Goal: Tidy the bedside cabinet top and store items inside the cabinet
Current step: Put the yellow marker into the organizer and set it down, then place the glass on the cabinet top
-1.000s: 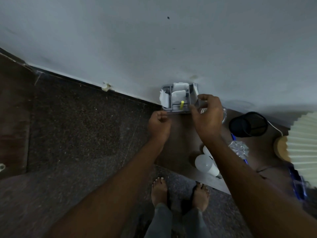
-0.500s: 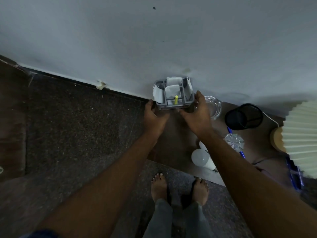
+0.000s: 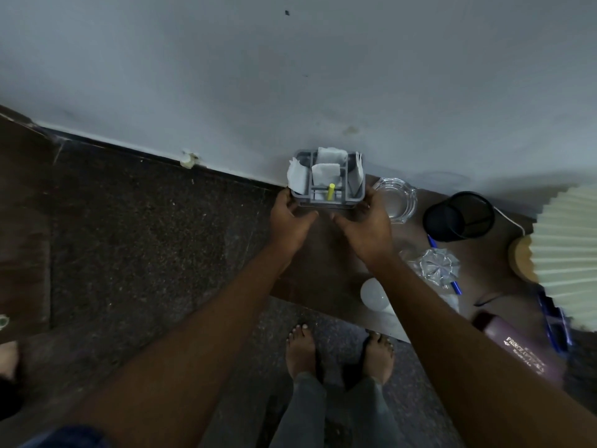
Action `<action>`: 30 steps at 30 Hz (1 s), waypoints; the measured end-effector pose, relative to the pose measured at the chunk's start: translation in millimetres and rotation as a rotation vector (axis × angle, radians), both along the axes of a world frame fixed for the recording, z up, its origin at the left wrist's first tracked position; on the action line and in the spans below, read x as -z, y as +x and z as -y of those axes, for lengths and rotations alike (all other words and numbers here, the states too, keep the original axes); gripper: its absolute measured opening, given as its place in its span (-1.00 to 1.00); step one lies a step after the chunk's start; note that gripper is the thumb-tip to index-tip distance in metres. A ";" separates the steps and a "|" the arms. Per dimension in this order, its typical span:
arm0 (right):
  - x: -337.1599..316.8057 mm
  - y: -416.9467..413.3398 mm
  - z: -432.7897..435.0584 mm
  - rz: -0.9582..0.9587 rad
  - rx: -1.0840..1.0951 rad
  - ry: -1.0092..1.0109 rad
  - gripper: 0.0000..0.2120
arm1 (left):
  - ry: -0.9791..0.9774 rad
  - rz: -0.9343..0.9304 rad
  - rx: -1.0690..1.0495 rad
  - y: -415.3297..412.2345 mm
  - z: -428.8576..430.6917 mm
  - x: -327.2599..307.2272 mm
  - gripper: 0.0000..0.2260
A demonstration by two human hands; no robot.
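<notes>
Just left of centre, the left hand (image 3: 290,218) curls its fingers round the left end of the grey caddy (image 3: 328,197). The caddy sits in the upper middle of the frame, at the back left corner of the cabinet top (image 3: 323,273), close against the wall. White papers and a yellow marker (image 3: 331,191) stand in its compartments. The right hand (image 3: 365,227) holds the caddy's right end, thumb towards the front.

The caddy's long side runs left to right across the frame, so each hand has one short end and the load lies straight ahead of both wrists, between them. Neither hand is plainly nearer. Whether the caddy rests on the top or is just clear of it cannot be told.

Just beside the right hand lies a glass ashtray (image 3: 395,200), so the caddy probably wants to come straight up and towards the body rather than sideways. Further right stand a black mesh cup (image 3: 458,216) and a pleated lamp shade (image 3: 568,253).
</notes>
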State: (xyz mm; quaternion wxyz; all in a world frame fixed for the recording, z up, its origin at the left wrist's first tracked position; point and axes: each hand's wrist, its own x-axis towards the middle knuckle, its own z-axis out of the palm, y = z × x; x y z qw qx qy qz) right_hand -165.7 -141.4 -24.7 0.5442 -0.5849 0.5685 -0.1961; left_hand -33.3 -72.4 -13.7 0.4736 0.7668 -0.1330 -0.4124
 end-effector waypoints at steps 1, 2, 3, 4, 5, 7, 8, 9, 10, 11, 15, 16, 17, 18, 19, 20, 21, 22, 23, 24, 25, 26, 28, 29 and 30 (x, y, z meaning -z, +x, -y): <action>-0.1 0.2 -2.8 0.002 0.012 0.001 -0.28 | -0.002 0.000 0.009 0.6 0.0 0.0 -0.48; 0.0 0.4 -5.5 0.004 0.022 0.002 -0.28 | -0.003 0.001 0.017 1.3 0.1 0.3 -0.47; 0.1 0.3 -7.5 0.008 0.033 0.006 -0.28 | -0.001 0.006 0.025 1.6 0.4 0.7 -0.47; 0.3 0.4 -9.0 0.013 0.043 0.012 -0.28 | 0.004 0.011 0.032 2.0 0.7 0.9 -0.46; 0.4 0.6 -10.2 0.017 0.051 0.018 -0.28 | 0.009 0.015 0.035 2.4 1.0 0.8 -0.46; 0.0 1.3 -11.8 0.020 0.062 0.027 -0.27 | 0.017 0.017 0.037 2.8 1.8 0.7 -0.45; -0.2 1.5 -12.0 0.021 0.067 0.030 -0.27 | 0.021 0.019 0.039 2.8 2.4 0.8 -0.45; -0.5 2.0 -11.9 0.020 0.071 0.031 -0.27 | 0.026 0.019 0.036 2.1 2.8 1.1 -0.44; -1.1 1.9 -11.4 0.014 0.073 0.033 -0.27 | 0.030 0.014 0.026 0.7 3.5 1.1 -0.42; -2.2 1.7 -11.0 0.007 0.073 0.035 -0.27 | 0.033 0.004 0.001 -1.5 4.2 1.2 -0.40; -10.4 -2.9 -10.0 -0.007 0.109 0.014 -0.26 | 0.112 0.044 -0.179 -22.4 1.4 2.5 -0.42; -14.4 -5.7 -10.3 -0.022 0.121 -0.006 -0.25 | 0.143 0.073 -0.217 -31.0 -1.5 2.8 -0.47; -18.6 -7.9 -11.9 -0.036 0.125 -0.032 -0.25 | 0.158 0.088 -0.246 -38.9 -5.6 3.5 -0.53; -23.0 -12.6 -13.1 -0.048 0.130 -0.066 -0.26 | 0.157 0.082 -0.250 -48.5 -8.0 3.7 -0.59; -27.4 -17.9 -14.6 -0.058 0.133 -0.103 -0.28 | 0.144 0.061 -0.235 -58.1 -9.5 3.4 -0.64; -31.9 -24.0 -15.8 -0.071 0.139 -0.139 -0.30 | 0.127 0.037 -0.208 -68.0 -9.7 2.6 -0.67; -36.8 -30.3 -16.6 -0.084 0.146 -0.171 -0.33 | 0.113 0.024 -0.173 -77.7 -9.4 1.4 -0.70; -41.2 -35.3 -17.0 -0.088 0.152 -0.195 -0.36 | 0.096 0.022 -0.139 -85.8 -9.1 -0.8 -0.73; -45.8 -42.2 -17.0 -0.078 0.164 -0.208 -0.39 | 0.073 0.020 -0.103 -94.9 -7.5 -4.0 -0.75; -49.8 -49.0 -16.8 -0.063 0.176 -0.212 -0.40 | 0.044 0.011 -0.071 -103.8 -5.9 -7.2 -0.77; -53.0 -56.1 -16.8 -0.051 0.188 -0.212 -0.40 | 0.022 0.000 -0.034 -112.1 -3.6 -10.3 -0.81; -55.8 -63.1 -17.1 -0.045 0.201 -0.212 -0.40 | 0.010 -0.010 0.006 -119.9 -1.1 -13.8 -0.85; -59.9 -76.1 -17.9 -0.034 0.228 -0.214 -0.38 | -0.002 -0.028 0.069 -132.3 5.9 -19.0 -0.92; -61.3 -83.0 -18.2 -0.026 0.243 -0.218 -0.38 | -0.002 -0.032 0.093 -138.5 10.7 -20.8 -0.92; -62.3 -90.0 -18.5 -0.025 0.255 -0.228 -0.38 | 0.000 -0.032 0.116 -144.2 15.7 -22.5 -0.90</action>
